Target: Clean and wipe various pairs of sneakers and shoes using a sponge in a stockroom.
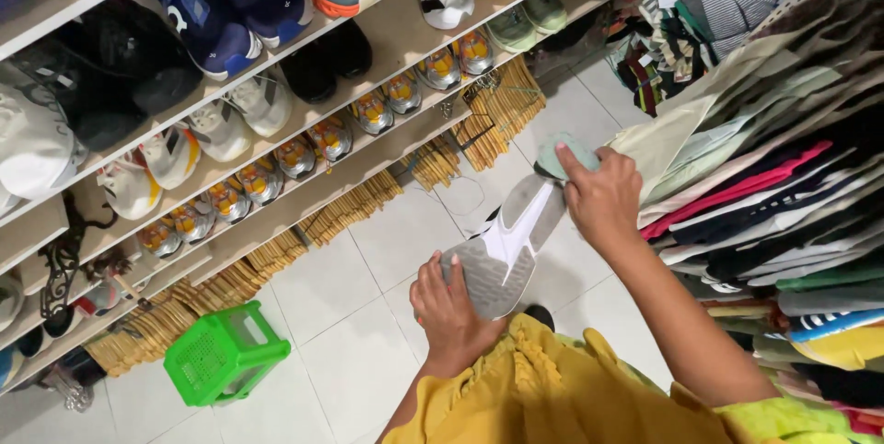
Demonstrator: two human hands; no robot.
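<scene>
Yellow ruffled fabric garment nearest the camera, bottom centre. Just above it, left hand wrapped around one end of a grey-soled sneaker with a white midfoot patch, fingers curled on the tread. Sneaker held sole-up in the air above the white tiled floor, tilted up toward the right. Right hand closed on a small pale green cloth, pressed against the far end of the sole. Bright green plastic stool with perforated top on the floor to the left, well apart from both hands. Right side: dense rack of hanging clothes in mixed colours, just beside the right forearm. Further back, bundles of wooden hangers stacked along the base of the beige wooden shelves. Shelves loaded with rows of sneakers: small grey-orange pairs low, black pair and blue pair higher up. More folded patterned garments top right.
</scene>
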